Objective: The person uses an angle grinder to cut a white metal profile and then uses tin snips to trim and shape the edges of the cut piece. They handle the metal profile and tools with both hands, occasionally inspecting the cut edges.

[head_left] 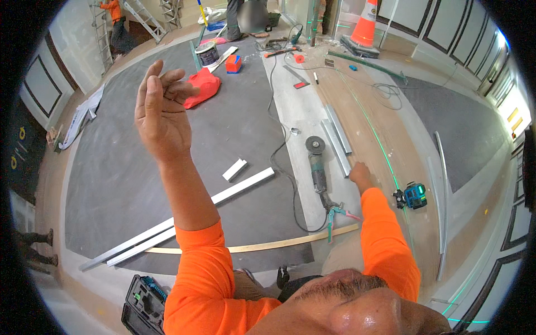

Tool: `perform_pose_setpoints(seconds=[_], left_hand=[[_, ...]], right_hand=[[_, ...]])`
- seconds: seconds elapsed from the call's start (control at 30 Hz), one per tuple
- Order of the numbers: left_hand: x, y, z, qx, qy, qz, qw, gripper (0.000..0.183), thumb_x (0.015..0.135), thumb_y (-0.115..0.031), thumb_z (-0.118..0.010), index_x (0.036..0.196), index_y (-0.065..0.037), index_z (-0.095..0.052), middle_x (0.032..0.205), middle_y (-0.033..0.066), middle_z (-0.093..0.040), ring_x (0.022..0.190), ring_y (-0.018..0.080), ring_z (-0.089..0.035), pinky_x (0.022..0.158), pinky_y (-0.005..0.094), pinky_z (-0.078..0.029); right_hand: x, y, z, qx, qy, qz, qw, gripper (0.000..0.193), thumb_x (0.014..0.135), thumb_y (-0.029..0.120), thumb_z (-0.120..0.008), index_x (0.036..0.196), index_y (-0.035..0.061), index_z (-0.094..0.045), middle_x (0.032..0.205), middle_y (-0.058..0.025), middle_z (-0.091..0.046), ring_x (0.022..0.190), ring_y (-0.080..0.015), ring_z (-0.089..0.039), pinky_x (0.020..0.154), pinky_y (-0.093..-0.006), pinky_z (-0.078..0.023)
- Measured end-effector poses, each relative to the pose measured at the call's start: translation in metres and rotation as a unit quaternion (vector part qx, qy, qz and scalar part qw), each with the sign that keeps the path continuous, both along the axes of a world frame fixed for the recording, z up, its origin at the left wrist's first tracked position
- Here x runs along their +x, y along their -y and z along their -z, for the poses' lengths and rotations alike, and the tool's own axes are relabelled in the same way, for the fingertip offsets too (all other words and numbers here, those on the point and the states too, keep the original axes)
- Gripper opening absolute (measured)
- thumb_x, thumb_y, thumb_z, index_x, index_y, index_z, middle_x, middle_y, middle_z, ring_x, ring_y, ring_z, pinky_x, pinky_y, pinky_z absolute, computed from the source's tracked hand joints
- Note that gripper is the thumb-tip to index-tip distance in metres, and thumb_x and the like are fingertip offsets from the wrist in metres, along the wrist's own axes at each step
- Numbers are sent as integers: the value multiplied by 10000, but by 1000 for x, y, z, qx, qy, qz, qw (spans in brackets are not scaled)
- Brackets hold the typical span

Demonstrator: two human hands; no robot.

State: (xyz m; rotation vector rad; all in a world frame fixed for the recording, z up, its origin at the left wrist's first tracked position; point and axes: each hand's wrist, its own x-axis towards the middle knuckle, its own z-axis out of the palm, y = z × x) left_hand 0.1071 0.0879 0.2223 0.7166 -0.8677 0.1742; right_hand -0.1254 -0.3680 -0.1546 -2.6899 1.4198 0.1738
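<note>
My left hand [164, 114] is raised over the dark grey floor covering [128, 139], its fingers loosely bent and apart, holding nothing. My right hand [362, 175] is low on the right, fingers closed at the near end of a short metal channel [335, 146]. A second metal channel [338, 129] lies alongside it. Left of these rests an angle grinder [318, 170], its disc pointing away from me. Tin snips [335, 215] with coloured handles lie by its near end. To the right, a blue laser level [414, 195] stands on the floor beside a green line.
Long metal channels [223, 195] and a thin wooden strip [262, 245] cross the floor before me. An open tool case [144, 301] is at lower left. Farther off are a red bag [204, 88], a bucket [206, 54], a traffic cone [365, 25], ladders and other people.
</note>
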Motion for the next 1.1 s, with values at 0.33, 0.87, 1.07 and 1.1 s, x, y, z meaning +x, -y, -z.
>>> perform_pose_setpoints(seconds=[0.33,0.87,1.07,1.1], left_hand=[[-13,21,3,21,4,-16,1000,275,1014,-163,-547,1207,21,-611,992,168,-693,814,238,-685,730,383,-584],[-34,72,22,310,48,4,950,313,942,-231,-676,1137,13,-692,1041,75,-711,947,138,-640,861,308,-521],[-30,50,14,336,106,25,936,244,915,-193,-710,1047,12,-722,925,70,-735,825,113,-662,761,275,-529],[-33,46,13,332,114,32,936,229,906,-179,-723,1037,9,-719,913,54,-729,819,101,-652,749,263,-526]], right_hand=[[40,-36,-88,71,184,-127,972,556,861,403,-687,1216,-22,-639,1151,-254,-657,1077,-365,-647,900,-413,-522],[97,-257,-350,105,618,-307,717,627,842,261,-777,1360,22,-518,1355,-179,-539,1223,-278,-551,955,-386,-487],[91,-249,-361,-9,632,-305,713,834,689,383,-889,1320,-24,-526,1340,-219,-533,1246,-332,-536,978,-405,-481],[88,-245,-364,-30,629,-310,712,863,670,398,-899,1319,-30,-524,1337,-223,-533,1246,-343,-534,986,-406,-477]])
